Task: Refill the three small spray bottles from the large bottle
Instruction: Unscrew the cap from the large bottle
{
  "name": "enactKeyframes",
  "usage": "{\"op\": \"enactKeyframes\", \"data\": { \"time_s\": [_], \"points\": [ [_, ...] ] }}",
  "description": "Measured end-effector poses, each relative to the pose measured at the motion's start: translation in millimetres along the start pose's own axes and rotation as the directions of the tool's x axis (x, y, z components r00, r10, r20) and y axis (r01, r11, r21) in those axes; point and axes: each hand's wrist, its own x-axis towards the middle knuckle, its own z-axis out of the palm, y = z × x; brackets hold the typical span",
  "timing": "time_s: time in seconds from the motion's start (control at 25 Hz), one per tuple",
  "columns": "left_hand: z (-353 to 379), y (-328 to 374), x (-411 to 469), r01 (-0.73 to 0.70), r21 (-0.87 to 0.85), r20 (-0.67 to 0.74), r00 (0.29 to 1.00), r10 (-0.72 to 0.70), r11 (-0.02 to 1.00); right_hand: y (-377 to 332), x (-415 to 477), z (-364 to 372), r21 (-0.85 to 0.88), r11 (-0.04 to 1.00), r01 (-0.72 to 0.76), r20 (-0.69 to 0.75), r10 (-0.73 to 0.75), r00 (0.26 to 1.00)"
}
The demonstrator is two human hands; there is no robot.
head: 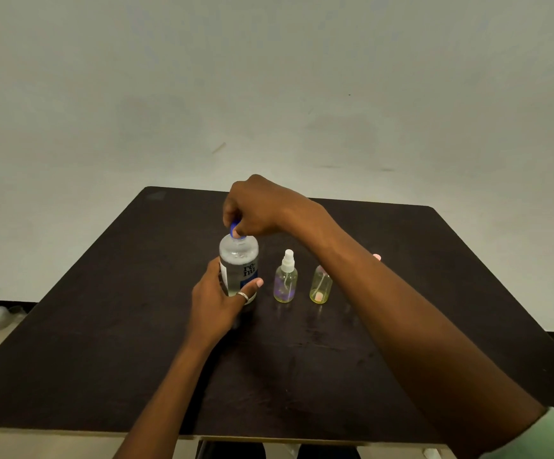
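- Right-hand fingers (232, 212) were curled downward and pinched the blue cap (234, 225) between thumb and fingertips.
- Right hand (262, 207) sat directly over the large bottle (239, 260). Its forearm reached in from the right across the table (120, 293).
- Left hand (214, 303) gripped the bottle's lower body from the left and near side. The thumb (253, 284) lay across the front by the label, and the other fingers curled round the far side, mostly hidden.
- Large bottle stood upright on the table, left of centre, with its long axis vertical. Contents were clear; fill level was hard to read.
- Key relation: the cap lay on that vertical axis, straight below the right-hand fingers. Any turn or pull would run about or along that line while the left hand braced the body.
- Judged step: opening the cap. The cap was not yet off and no pouring had begun.
- White-topped spray bottle (285, 283) stood just right of the large bottle, not touching it.
- Second spray bottle (320, 288) stood further right, its top hidden behind the right forearm.
- Pink tip (377, 257) showed beyond the forearm. It may have been the third bottle's top, but this could not be confirmed.
- Judged risk: the right forearm crossed above the small bottles, so dropping the elbow could knock them.
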Motion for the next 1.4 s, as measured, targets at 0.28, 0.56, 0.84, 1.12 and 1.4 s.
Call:
{"op": "enactKeyframes", "data": {
  "time_s": [0.28, 0.56, 0.84, 1.12, 1.4],
  "points": [
    [-0.8, 0.7, -0.1, 0.000, 0.005, 0.006, 1.000, 0.000, 1.000, -0.6, -4.3, -2.9, -0.025, 0.997, -0.074, -0.024, 0.074, 0.997],
    [-0.5, -0.8, -0.1, -0.014, 0.010, 0.006, 1.000, 0.014, 1.000, -7.0, -4.1, 9.1, -0.087, 0.992, -0.087, -0.084, 0.079, 0.993],
    [-0.6, 3.1, -1.0, 0.008, 0.005, 0.013, 1.000, -0.008, 1.000, -1.8, -11.1, 8.2, 0.047, 0.999, 0.015, -0.011, -0.014, 1.000],
    [-1.0, 3.6, -0.6, -0.007, 0.025, 0.015, 1.000, 0.006, 1.000, -10.6, -14.1, 3.4, -0.165, 0.975, -0.148, -0.216, 0.111, 0.970],
    [-1.0, 2.8, -0.6, -0.008, 0.030, 0.012, 1.000, 0.007, 1.000, -8.1, -9.9, 8.7, -0.108, 0.994, -0.032, -0.125, 0.018, 0.992]
  ]
}}
